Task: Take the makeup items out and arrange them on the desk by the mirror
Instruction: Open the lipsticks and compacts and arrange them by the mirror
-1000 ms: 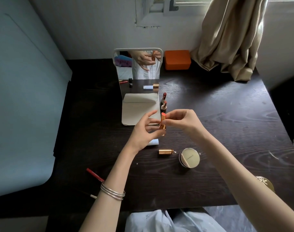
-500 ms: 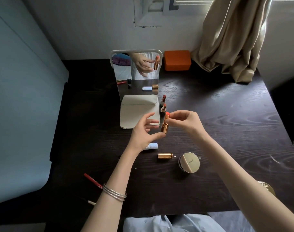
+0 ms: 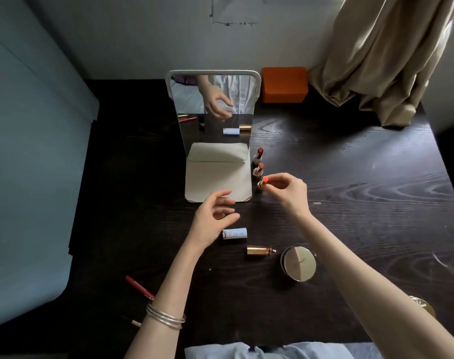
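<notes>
Pinching an orange-tipped lipstick [image 3: 262, 183] near its top, right hand [image 3: 288, 190] sets it upright on the dark wood-grain tabletop [image 3: 350, 203]; gold base partly hidden behind the fingers [image 3: 273, 181], contact with the surface hard to judge. Just beyond those fingers, two more uncapped lipsticks [image 3: 258, 163] upright in a row beside the mirror [image 3: 215, 112] and its pale flat stand. Left hand [image 3: 213, 218] loose, fingers spread and relaxed, holding nothing. Just below it, a pale blue cap [image 3: 235, 233] lying on its side; further right, a shiny gold cap [image 3: 258, 250] and a round gold compact [image 3: 299, 264]. Red pencil [image 3: 139, 286] partly covered by the left forearm. Gold lid at the right edge mostly cut off by the right arm.
</notes>
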Demonstrator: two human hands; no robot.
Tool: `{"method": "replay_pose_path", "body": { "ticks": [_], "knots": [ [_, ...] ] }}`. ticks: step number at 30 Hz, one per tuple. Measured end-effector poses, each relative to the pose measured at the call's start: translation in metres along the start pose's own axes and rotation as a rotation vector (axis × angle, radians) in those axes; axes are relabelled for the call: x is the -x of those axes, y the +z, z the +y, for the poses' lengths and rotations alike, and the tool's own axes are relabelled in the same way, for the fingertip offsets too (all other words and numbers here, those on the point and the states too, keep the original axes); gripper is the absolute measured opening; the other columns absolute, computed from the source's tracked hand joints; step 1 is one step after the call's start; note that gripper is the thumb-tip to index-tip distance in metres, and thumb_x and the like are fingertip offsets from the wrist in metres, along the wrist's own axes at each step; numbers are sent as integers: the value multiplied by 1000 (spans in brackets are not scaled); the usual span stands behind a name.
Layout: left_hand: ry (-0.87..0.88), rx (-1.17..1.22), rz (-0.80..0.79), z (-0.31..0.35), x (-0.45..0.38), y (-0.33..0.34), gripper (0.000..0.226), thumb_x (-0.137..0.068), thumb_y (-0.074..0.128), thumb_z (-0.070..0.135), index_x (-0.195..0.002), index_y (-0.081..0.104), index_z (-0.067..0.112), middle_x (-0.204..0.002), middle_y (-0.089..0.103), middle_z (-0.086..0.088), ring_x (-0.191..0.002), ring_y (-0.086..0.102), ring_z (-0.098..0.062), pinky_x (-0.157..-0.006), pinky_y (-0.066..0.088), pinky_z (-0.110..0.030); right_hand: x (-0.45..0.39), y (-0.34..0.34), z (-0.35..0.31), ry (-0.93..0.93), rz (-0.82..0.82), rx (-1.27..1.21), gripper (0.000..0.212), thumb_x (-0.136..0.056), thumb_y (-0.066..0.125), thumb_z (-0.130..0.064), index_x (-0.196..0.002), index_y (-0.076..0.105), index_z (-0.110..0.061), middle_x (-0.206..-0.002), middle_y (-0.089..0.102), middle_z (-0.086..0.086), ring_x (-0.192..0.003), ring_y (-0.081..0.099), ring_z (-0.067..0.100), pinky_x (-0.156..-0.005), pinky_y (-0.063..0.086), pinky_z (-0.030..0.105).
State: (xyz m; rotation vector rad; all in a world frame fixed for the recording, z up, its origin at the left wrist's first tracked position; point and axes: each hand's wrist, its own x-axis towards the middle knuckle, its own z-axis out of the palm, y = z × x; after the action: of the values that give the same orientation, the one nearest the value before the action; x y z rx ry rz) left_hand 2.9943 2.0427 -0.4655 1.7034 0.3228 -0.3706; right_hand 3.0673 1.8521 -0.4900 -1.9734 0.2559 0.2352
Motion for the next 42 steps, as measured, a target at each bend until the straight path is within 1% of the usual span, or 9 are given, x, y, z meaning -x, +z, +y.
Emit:
{"method": "replay_pose_path", "body": {
  "ticks": [4,18,21,25,27,30,34,38,42],
  "knots": [
    [-18,-4,-16,-3,-6,0,49,-78,72,4,-115,52,30,-107,63,4,-96,65,-13,-91,50,-29,-4,6,2,-24,-21,34,11,-74,76,-11,-82,73,-17,-85,74,2,-80,69,11,-80,55,24],
    [-43,2,-22,-5,-9,-4,51,-78,72,5,-122,52,23,-111,62,-1,-96,65,-15,-90,52,-29,-1,10,6,-76,5,83,11,-75,74,-12,-79,71,-21,-84,72,-1,-80,68,13,-81,54,32],
    [-42,-2,-23,-6,-7,-6,51,-78,72,6,-120,52,25,-109,62,1,-96,64,-14,-90,52,-30,0,11,6,-90,-4,81,14,-74,74,-10,-82,70,-21,-85,71,-1,-79,67,10,-80,54,26],
    [-37,-4,-7,-9,-1,-13,50,-77,72,3,-118,53,25,-107,63,3,-96,64,-14,-92,51,-34,3,9,9,-53,0,64,31,-72,77,-10,-97,63,-20,-85,66,-6,-76,61,-4,-72,45,6],
    [-35,-11,7,-12,6,-21,49,-77,72,2,-116,54,25,-106,63,3,-96,64,-15,-93,51,-35,8,6,14,-30,30,72,39,-71,79,-12,-105,61,-17,-88,64,-5,-78,59,3,-72,44,5],
    [-34,-36,37,-20,20,-36,48,-76,72,1,-113,56,27,-106,64,4,-97,64,-14,-93,51,-35,28,5,16,-34,50,63,33,-71,80,-12,-98,62,-13,-87,64,-2,-76,57,6,-71,44,6],
    [-42,-122,83,-40,45,-59,48,-75,74,4,-114,57,28,-107,64,6,-100,62,-8,-92,50,-30,64,22,20,-91,-114,169,21,-72,78,-10,-87,66,-18,-84,64,-8,-76,57,-2,-71,42,4],
    [-77,-221,124,-63,66,-75,50,-74,75,6,-114,56,30,-112,62,7,-105,58,-6,-90,49,-25,91,53,21,-115,-251,225,18,-71,77,-8,-85,69,-16,-83,61,-12,-73,56,-4,-67,40,10],
    [-74,-269,142,-75,78,-82,52,-74,75,7,-116,56,30,-117,56,10,-106,54,-3,-86,44,-17,113,88,14,-144,-393,195,21,-73,77,-12,-91,69,-21,-87,61,-10,-79,57,0,-70,45,10]
  ]
}}
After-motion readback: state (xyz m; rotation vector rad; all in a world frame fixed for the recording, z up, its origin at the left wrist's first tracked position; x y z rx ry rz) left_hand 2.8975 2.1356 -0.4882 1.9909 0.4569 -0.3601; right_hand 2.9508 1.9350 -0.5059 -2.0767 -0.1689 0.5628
